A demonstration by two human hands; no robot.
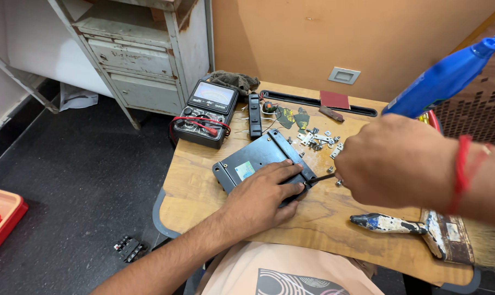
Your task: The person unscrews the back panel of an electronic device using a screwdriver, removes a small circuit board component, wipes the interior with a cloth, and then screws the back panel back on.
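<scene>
My left hand (261, 198) lies flat on a dark rectangular metal-cased unit (247, 161) that rests on a small wooden table (204, 196), pressing it down near its right end. My right hand (398, 161) is closed around a screwdriver with a blue handle (444, 79) that sticks up to the right. Its dark tip (321, 178) touches the right edge of the unit, beside my left fingers.
Loose small metal parts and screws (316, 139) lie behind the unit. An analog multimeter (206, 112) sits at the table's back left, a black strip (254, 116) beside it. A paint-stained brush (417, 226) lies at the right. A grey metal cabinet (143, 54) stands behind.
</scene>
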